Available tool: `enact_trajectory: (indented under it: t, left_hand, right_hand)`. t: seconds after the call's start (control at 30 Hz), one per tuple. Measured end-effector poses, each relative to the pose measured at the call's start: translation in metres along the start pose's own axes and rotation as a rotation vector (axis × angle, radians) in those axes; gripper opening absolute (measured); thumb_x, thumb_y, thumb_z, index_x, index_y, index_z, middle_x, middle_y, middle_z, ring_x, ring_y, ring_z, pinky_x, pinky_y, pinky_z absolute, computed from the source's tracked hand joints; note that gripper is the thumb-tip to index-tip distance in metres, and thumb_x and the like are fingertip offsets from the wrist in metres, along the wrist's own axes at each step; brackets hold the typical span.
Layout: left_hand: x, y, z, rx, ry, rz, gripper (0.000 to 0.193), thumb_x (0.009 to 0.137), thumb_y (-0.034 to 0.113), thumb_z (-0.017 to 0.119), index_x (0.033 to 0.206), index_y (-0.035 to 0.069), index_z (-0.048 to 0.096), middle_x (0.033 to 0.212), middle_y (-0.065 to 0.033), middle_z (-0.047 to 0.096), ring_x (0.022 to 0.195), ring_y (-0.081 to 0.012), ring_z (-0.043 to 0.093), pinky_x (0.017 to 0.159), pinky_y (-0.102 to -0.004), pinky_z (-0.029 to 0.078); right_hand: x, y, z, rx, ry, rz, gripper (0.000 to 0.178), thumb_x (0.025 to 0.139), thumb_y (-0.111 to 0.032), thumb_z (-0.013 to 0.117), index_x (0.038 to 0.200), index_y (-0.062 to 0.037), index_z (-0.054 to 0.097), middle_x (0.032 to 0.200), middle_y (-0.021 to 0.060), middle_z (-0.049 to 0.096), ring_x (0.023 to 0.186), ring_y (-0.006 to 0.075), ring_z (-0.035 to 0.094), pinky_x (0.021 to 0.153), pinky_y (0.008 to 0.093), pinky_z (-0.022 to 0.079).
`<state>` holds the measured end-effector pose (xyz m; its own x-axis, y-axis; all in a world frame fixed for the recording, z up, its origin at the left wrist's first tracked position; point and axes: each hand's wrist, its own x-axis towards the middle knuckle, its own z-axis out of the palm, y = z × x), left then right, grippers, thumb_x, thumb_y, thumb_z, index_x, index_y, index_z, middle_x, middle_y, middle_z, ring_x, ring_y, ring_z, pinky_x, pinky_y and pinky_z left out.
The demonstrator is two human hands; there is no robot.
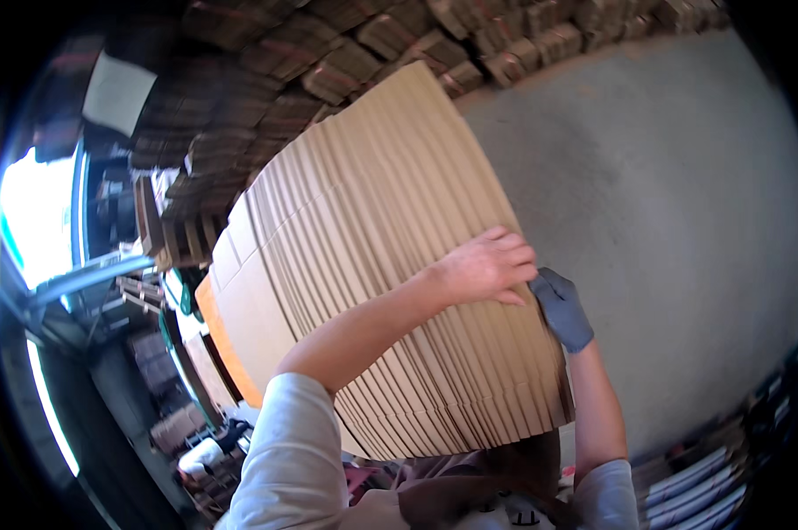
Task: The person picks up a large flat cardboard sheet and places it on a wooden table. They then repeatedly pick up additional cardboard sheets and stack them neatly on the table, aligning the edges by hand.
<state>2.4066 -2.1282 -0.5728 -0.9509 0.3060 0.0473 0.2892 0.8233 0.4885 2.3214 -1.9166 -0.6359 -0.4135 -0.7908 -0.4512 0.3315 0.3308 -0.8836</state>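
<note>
Head view: left hand (487,267), bare, lies palm-down over the far right edge of a thick stack of flat tan corrugated cardboard sheets (372,221), fingers curled over that edge and gripping it. My read: it clamps the sheets together so none slide out of the fan.

Right hand (562,309), in a grey work glove, sits just beside and slightly below the left, against the same right edge. Its fingers look folded onto the stack's side, but whether they actually grasp the sheets or only press against them I cannot tell; the left hand's fingertips partly cover the spot.

Stack stands on edge, tilted, carried in front of the torso. The left forearm runs across the stack's broad face, which likely braces the load against the body. Sheet edges show as parallel ribs along the near lower side, slightly staggered, so the bundle looks loose, not strapped. 2 hands on 1 edge reads as a squeeze hold rather than a lift from below.

Right of the stack: bare grey concrete floor (664,194). Beyond the stack's far end: rows of bundled brown cardboard piles (328,53). Left of the stack: wooden pallets (174,234) and a bright doorway (37,212). Below the stack's left side, an orange flat board (227,340) shows, partly hidden.
</note>
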Motion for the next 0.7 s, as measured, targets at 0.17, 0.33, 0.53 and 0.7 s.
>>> enact_trajectory:
  t: [0.17,0.33,0.53,0.7]
  left_hand:
    - [-0.01,0.002,0.005,0.051,0.047,0.016,0.046,0.073,0.048,0.08,0.097,0.013,0.061,0.099,-0.0019,0.056,0.103,-0.0221,0.056,0.097,-0.0378,0.043]
    - [-0.001,0.004,0.006,0.001,0.019,-0.018,0.047,0.071,0.046,0.082,0.098,0.013,0.062,0.099,-0.0021,0.057,0.103,-0.0226,0.056,0.096,-0.0375,0.043]
    - [-0.005,0.004,0.005,-0.036,-0.02,-0.047,0.047,0.071,0.045,0.083,0.097,0.013,0.061,0.099,-0.0022,0.057,0.104,-0.0226,0.056,0.096,-0.0375,0.044]
    - [-0.004,0.005,0.005,-0.049,-0.011,-0.047,0.046,0.071,0.044,0.084,0.096,0.013,0.061,0.101,-0.002,0.058,0.105,-0.0224,0.057,0.097,-0.0377,0.043]
  right_hand:
    - [-0.001,0.001,0.005,-0.018,0.014,0.028,0.023,0.104,-0.017,0.057,0.086,-0.0013,0.057,0.076,0.0009,0.052,0.075,0.0095,0.046,0.069,0.0308,0.044]
    - [-0.002,0.002,0.001,-0.001,0.012,0.001,0.021,0.103,-0.016,0.058,0.089,-0.0009,0.059,0.078,0.0003,0.054,0.077,0.0086,0.047,0.069,0.0296,0.045]
    - [-0.003,0.0,0.003,0.005,0.015,0.005,0.021,0.104,-0.018,0.059,0.09,-0.0018,0.062,0.078,0.0034,0.06,0.074,0.0105,0.05,0.07,0.0304,0.045]
    - [-0.003,0.003,0.002,-0.003,0.003,0.016,0.023,0.104,-0.018,0.058,0.088,-0.002,0.061,0.076,0.0032,0.058,0.074,0.0107,0.05,0.069,0.0308,0.045]
